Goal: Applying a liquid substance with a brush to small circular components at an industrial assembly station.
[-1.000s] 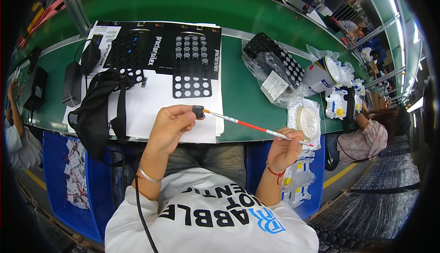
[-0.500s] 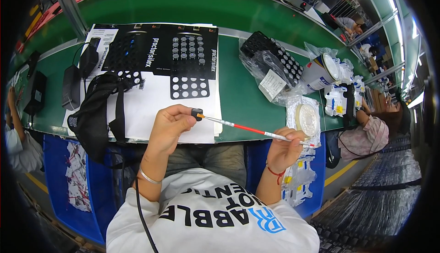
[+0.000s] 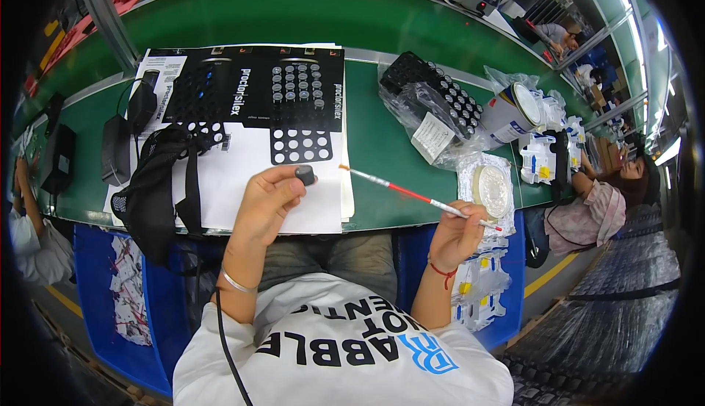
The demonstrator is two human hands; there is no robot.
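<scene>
- One black knob [image 3: 304, 177], at the centre of the frame, is pinched in the left hand [image 3: 264, 206].
- Right of centre, the right hand [image 3: 457, 233] grips a brush [image 3: 406, 191], its tip apart from the knob.
- Upper centre: a black holed tray [image 3: 300, 139].

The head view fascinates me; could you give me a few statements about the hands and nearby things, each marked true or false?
1. The left hand holds a small dark cylindrical part. True.
2. The right hand holds a red-and-white brush. True.
3. The brush tip is touching the dark part. False: a gap separates them.
4. A black mesh bag lies to the left of the left hand. True.
5. The right wrist is bare. False: it wears a red band.
</scene>
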